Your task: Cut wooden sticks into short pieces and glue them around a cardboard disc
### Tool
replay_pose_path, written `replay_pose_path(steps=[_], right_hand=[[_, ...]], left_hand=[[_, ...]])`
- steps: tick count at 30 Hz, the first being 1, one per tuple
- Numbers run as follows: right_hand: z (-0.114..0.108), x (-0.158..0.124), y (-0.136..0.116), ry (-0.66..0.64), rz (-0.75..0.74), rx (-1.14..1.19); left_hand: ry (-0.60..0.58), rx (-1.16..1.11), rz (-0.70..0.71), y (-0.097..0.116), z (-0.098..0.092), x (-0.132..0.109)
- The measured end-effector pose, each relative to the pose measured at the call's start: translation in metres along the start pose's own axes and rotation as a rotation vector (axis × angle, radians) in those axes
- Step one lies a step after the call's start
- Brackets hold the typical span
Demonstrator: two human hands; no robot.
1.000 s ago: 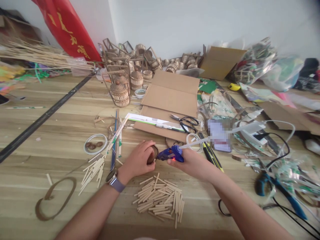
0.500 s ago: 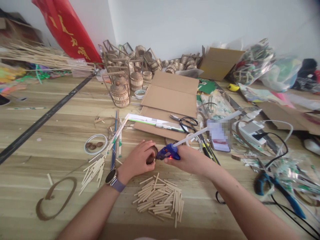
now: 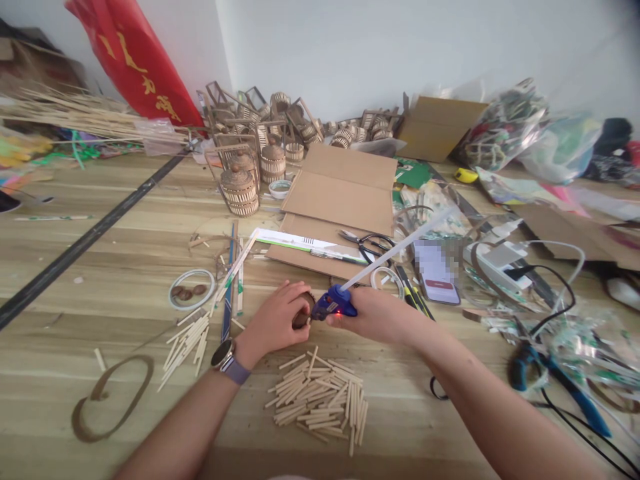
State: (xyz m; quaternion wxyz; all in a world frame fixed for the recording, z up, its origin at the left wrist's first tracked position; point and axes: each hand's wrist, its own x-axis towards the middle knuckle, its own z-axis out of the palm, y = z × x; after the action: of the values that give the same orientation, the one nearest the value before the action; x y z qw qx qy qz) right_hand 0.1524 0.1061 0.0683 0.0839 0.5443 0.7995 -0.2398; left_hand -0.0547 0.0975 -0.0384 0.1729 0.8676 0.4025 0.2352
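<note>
My left hand (image 3: 277, 317) is closed around a small round brown piece (image 3: 303, 317), holding it on edge near the floor; the fingers hide part of it. My right hand (image 3: 367, 315) grips a blue hot glue gun (image 3: 336, 303) with a lit red light. A long whitish glue stick (image 3: 395, 252) sticks out of its back. The gun's nozzle points at the right rim of the brown piece; whether they touch I cannot tell. Just below my hands lies a pile of short wooden sticks (image 3: 320, 393). A smaller bundle of sticks (image 3: 189, 343) is left of my left wrist.
Black-handled scissors (image 3: 375, 245) rest on flattened cardboard (image 3: 345, 180) ahead. A phone (image 3: 436, 270) and a white power strip (image 3: 503, 260) lie to the right, with pliers (image 3: 560, 383) nearer. Small bamboo baskets (image 3: 240, 190) stand at the back. A white ring (image 3: 191, 289) encloses brown discs.
The glue gun has tilted slightly, its glue stick swinging down and left at the far end. My right hand shifted a little left. My left hand stays on the brown piece.
</note>
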Motion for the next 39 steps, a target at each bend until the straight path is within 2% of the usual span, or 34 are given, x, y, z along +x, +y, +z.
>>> replay_pose_path(steps=[25, 39], right_hand=[[0.0016, 0.0056, 0.0015, 0.027, -0.001, -0.053], [0.0059, 0.0075, 0.0026, 0.098, -0.015, 0.116]], left_hand=[[0.001, -0.004, -0.013, 0.0014, -0.0012, 0.0004], [0.021, -0.023, -0.009, -0.0001, 0.0003, 0.0000]])
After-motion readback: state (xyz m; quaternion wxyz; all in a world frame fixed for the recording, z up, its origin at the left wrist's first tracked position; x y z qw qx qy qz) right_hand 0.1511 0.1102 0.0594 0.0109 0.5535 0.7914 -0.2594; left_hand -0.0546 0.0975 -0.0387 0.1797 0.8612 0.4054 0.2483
